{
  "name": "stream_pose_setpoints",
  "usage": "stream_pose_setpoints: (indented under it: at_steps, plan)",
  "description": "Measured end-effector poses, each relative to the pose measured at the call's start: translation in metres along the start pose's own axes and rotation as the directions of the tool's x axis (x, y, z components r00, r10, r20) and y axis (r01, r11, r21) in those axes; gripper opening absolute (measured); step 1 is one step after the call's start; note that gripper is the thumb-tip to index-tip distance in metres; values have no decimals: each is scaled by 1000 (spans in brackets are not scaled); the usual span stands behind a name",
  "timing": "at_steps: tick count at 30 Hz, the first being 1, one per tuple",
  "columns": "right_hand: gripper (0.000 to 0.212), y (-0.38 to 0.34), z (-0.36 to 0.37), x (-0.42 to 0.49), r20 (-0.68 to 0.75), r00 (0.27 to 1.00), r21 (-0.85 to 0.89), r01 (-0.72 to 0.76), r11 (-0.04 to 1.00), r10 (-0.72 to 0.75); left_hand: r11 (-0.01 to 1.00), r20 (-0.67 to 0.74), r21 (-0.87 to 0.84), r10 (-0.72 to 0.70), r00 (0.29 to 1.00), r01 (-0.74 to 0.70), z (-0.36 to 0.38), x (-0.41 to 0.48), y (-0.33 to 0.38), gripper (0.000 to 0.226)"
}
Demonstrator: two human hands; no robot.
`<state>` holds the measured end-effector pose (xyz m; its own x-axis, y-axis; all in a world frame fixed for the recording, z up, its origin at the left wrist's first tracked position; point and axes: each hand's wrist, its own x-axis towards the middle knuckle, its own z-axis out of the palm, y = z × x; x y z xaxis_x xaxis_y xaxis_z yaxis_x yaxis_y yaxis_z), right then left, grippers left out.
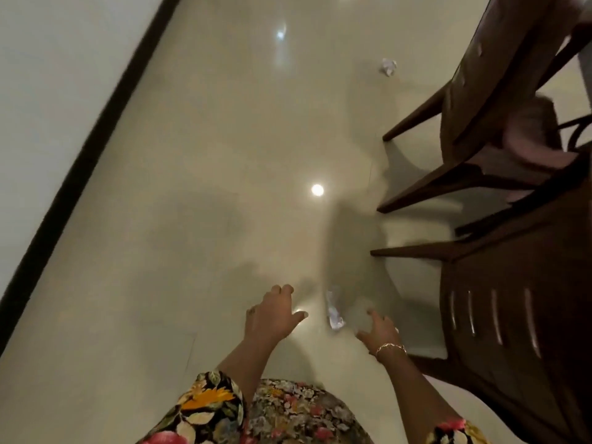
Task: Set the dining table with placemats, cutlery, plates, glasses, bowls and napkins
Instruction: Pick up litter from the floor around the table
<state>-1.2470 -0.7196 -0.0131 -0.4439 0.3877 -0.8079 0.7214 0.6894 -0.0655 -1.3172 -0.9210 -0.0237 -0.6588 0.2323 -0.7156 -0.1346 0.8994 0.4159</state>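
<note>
View looks down at a glossy cream floor [192,219]. Left hand [272,315] hangs low over the floor, fingers spread and slightly bent, holding nothing. Right hand [381,331], with bracelet [390,347] at the wrist, is blurred; fingers look spread and loose, nothing gripped. Near wad [333,312], white and crumpled, lies on the floor between the two hands, closer to the right one and touching neither; paper or napkin, cannot tell. Far wad [388,66], also white and crumpled, lies on the floor far ahead, just left of the far chair [480,75].

Near chair [496,315], dark brown with a slotted back, stands just right of the right hand, its leg stretching along the floor beyond the near wad. A blurred pinkish thing [528,139] lies on the far chair. Wall [48,59] with black skirting [80,149] runs along the left. Lamp glare [317,189] shows mid-floor. Floral dress [288,411] fills the near edge.
</note>
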Motion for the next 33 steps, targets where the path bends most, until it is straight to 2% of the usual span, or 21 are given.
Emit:
stream_pose_setpoints:
  at_steps: [4,10,15,19,23,25,29,33]
  plan:
    - [58,-13,33,63,55,994,63,-95,994,91,1000,63,-22,-1,998,3,19,67,-6,57]
    - [55,-5,104,195,127,978,19,-170,985,166,999,191,-20,-24,981,29,88,168,-28,55]
    - [55,20,164,302,135,959,-14,-248,969,247,995,175,98,-51,983,35,139,236,-62,51]
    - [67,39,209,363,147,940,-36,-308,951,309,989,191,68,-143,971,133,185,276,-89,50]
    - [85,53,234,409,98,932,-21,-349,937,349,994,276,-12,-100,956,107,227,313,-97,54]
    - [86,58,249,431,108,927,-5,-360,933,358,995,281,-37,-75,957,89,242,330,-100,55]
    - [75,58,263,448,145,923,-5,-359,933,356,999,265,2,-49,963,51,255,337,-105,55]
    - [59,53,255,422,137,960,-10,-243,970,242,995,269,80,-73,960,53,247,317,-103,55]
